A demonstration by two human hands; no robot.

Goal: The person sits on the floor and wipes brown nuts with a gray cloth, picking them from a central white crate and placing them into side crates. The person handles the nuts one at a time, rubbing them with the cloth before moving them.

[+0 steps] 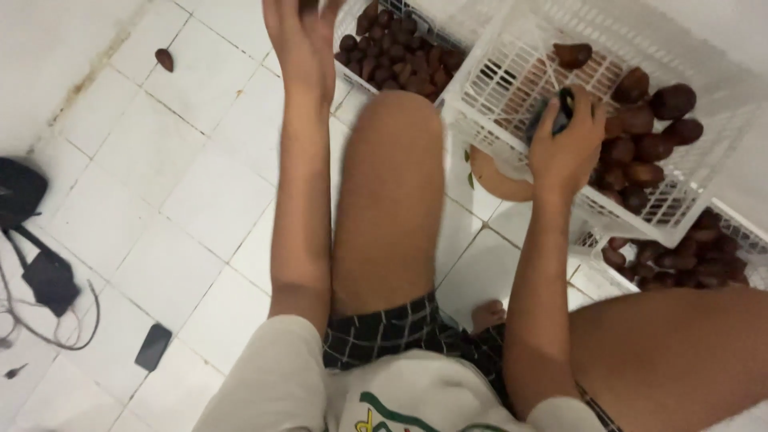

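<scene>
I sit on a white tiled floor with my knees up. My left hand (pixel 302 36) reaches far forward, fingers spread, beside a white crate (pixel 348 76) full of small dark brown scaly fruits (pixel 396 52); its fingertips run off the top edge. My right hand (pixel 566 144) is closed around a dark fruit at the rim of a tilted white plastic crate (pixel 512 80), which holds larger brown fruits (pixel 644 132) piled at its lower right.
A third white crate (pixel 748 232) of brown fruits sits at the right edge. One loose fruit (pixel 164 59) lies on the tiles far left. A black bag with cables (pixel 40 264) and a dark phone (pixel 153 346) lie at left.
</scene>
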